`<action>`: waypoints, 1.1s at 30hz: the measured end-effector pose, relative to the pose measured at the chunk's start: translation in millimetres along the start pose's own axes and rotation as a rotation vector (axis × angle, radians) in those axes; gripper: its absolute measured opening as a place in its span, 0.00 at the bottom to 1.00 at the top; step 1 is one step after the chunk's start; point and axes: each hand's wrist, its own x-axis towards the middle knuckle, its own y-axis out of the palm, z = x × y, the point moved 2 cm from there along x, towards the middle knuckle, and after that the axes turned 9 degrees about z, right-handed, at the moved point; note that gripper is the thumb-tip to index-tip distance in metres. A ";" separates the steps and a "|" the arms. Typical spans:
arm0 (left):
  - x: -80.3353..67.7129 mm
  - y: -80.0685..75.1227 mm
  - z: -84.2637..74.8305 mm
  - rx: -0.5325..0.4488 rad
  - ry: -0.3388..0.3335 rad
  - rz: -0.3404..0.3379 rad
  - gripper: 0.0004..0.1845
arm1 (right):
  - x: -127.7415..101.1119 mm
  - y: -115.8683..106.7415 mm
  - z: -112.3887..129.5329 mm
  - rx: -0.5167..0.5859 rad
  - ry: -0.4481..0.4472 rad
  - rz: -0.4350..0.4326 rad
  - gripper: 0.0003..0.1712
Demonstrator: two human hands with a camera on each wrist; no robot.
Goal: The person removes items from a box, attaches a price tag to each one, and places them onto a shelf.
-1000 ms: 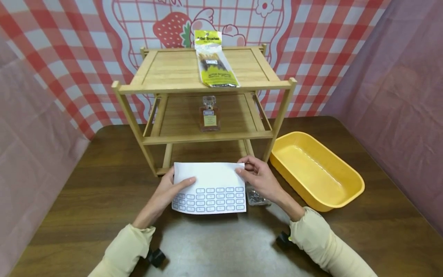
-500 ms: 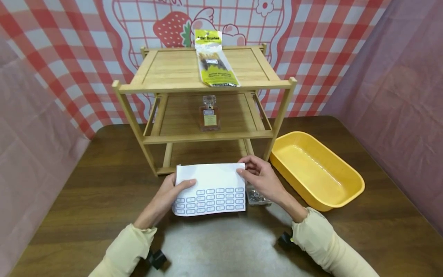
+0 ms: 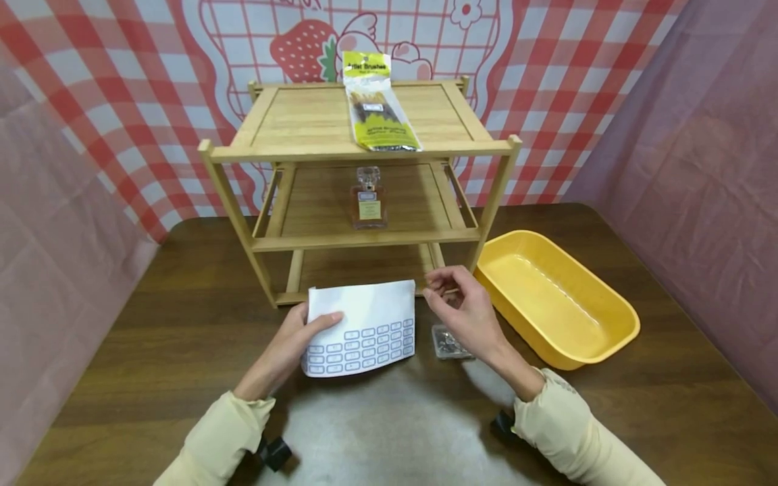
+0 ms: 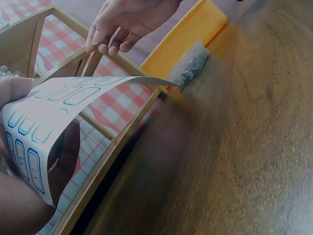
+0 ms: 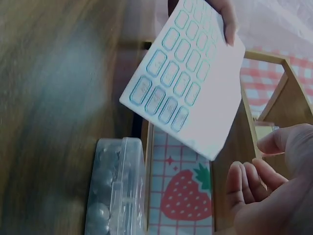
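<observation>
My left hand (image 3: 292, 341) grips the left edge of a white label sheet (image 3: 365, 324) printed with rows of blue-outlined labels, thumb on top. The sheet (image 4: 73, 95) curves up off the brown table, its right side free. My right hand (image 3: 458, 307) hovers just right of the sheet's far corner, fingers loosely curled, touching nothing I can see. From the right wrist view the sheet (image 5: 195, 83) hangs above that hand (image 5: 279, 196). A small clear plastic box (image 3: 448, 343) of metal bits lies on the table under my right hand.
A three-tier wooden shelf (image 3: 365, 152) stands just behind the sheet, with a yellow pack of artist brushes (image 3: 377, 108) on top and a perfume bottle (image 3: 367, 202) on the middle tier. An empty yellow tub (image 3: 608, 337) sits at the right. Cloth walls surround the table (image 3: 152, 324).
My right hand has let go of the sheet's right edge and moved slightly right. The sheet now hangs from the left hand alone, tilted and curled.
</observation>
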 end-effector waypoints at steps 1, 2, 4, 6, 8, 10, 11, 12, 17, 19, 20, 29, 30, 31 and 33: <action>0.3 0.6 -0.1 -0.002 0.001 0.003 0.18 | -0.8 1.6 0.6 -0.019 -0.028 0.000 0.12; 0.6 1.2 -0.2 -0.004 0.002 0.007 0.18 | -1.6 3.7 1.6 -0.036 -0.059 0.004 0.11; 1.2 2.5 -0.3 -0.010 0.003 0.014 0.19 | -3.6 9.3 3.1 -0.077 -0.134 0.030 0.11; 1.7 4.0 -0.7 -0.013 0.005 0.022 0.19 | -6.2 16.0 5.1 -0.121 -0.211 0.069 0.11; 2.1 5.6 -1.1 -0.015 0.006 0.026 0.20 | -8.6 23.0 7.7 -0.157 -0.278 0.112 0.12; 2.5 7.2 -1.8 -0.013 0.009 0.028 0.20 | -10.9 29.5 10.5 -0.184 -0.326 0.154 0.12; 2.8 8.0 -2.2 -0.014 0.011 0.031 0.20 | -12.0 32.4 12.0 -0.193 -0.341 0.174 0.12; 3.2 8.7 -2.4 -0.014 0.013 0.034 0.20 | -12.8 35.0 13.5 -0.199 -0.354 0.190 0.13; 4.7 11.2 -2.1 -0.010 0.027 0.046 0.19 | -15.6 45.7 18.1 -0.242 -0.400 0.226 0.14; 5.1 11.9 -1.4 -0.008 0.030 0.047 0.18 | -16.3 49.5 18.0 -0.257 -0.418 0.226 0.15; 5.2 12.2 -1.1 -0.007 0.031 0.049 0.18 | -16.6 51.2 17.7 -0.264 -0.425 0.225 0.15; 7.8 15.8 1.6 0.012 0.064 0.064 0.22 | -19.2 61.5 16.9 -0.353 -0.439 0.191 0.18; 8.0 16.2 1.7 0.012 0.071 0.063 0.22 | -19.1 61.7 17.3 -0.362 -0.441 0.187 0.19; 8.2 16.6 1.8 0.010 0.078 0.063 0.22 | -19.1 61.9 17.7 -0.371 -0.446 0.182 0.19; 8.4 17.2 2.2 0.004 0.089 0.064 0.22 | -19.1 62.1 18.1 -0.385 -0.456 0.176 0.20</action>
